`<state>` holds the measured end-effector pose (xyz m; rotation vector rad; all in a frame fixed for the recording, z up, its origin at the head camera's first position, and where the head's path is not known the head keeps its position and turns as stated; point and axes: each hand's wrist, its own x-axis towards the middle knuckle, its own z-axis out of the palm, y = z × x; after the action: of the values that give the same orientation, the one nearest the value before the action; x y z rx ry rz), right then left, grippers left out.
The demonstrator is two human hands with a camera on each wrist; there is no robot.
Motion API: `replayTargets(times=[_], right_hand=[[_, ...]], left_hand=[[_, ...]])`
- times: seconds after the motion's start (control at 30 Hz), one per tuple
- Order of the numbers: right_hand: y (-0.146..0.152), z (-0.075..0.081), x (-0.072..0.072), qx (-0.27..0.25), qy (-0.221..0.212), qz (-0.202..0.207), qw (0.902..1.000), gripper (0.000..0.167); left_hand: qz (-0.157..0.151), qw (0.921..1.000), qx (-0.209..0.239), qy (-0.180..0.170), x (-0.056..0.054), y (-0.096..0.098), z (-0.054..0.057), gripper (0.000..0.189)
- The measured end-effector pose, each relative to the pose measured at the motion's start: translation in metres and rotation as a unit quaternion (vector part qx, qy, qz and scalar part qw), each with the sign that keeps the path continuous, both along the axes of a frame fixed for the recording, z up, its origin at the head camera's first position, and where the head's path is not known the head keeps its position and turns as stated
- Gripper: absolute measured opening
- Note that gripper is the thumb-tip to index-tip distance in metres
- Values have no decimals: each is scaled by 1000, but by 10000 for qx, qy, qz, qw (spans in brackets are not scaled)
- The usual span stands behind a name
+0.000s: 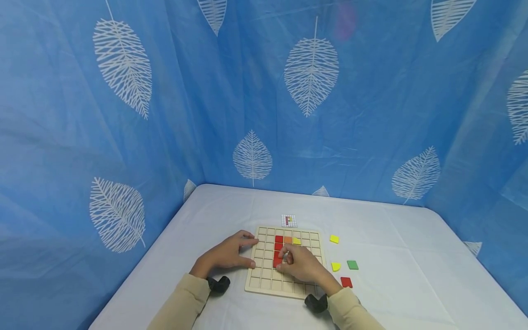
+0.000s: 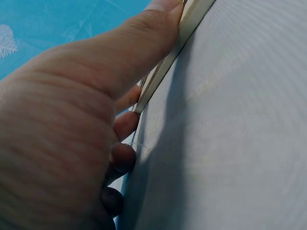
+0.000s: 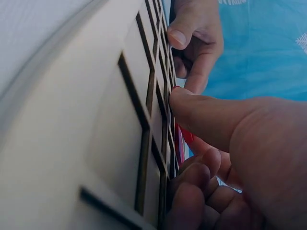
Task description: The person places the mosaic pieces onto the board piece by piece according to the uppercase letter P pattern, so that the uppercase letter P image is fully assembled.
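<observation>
A wooden grid board point(image 1: 265, 287) lies on the table, with red tiles point(image 1: 279, 239), an orange tile point(image 1: 288, 239) and a rounded yellow tile point(image 1: 296, 241) in its cells. My right hand point(image 1: 303, 263) is over the board's middle, its thumb and index finger pinching a red tile point(image 3: 187, 136) at the lower end of the red column. The other fingers of that hand are curled in. Along the board's left edge, my left hand point(image 1: 227, 251) rests with thumb and fingers spread apart, touching the rim point(image 2: 194, 24).
Right of the board lie a yellow square tile point(image 1: 334, 239), a rounded yellow tile point(image 1: 336, 266), a green tile point(image 1: 352, 265) and a red tile point(image 1: 346, 282). A small pattern card point(image 1: 289, 221) is behind the board. Blue curtains point(image 1: 214, 114) surround the white table point(image 1: 412, 270).
</observation>
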<state>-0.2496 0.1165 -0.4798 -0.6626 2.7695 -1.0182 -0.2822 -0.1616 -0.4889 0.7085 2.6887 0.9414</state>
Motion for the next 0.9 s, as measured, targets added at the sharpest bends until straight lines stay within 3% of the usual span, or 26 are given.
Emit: replayTargets(times=[0.9], right_hand=[[-2,3,3,101,221,61,9997,17]], left_hand=[[-16,10000,-38,8,-2,1,-2,78]])
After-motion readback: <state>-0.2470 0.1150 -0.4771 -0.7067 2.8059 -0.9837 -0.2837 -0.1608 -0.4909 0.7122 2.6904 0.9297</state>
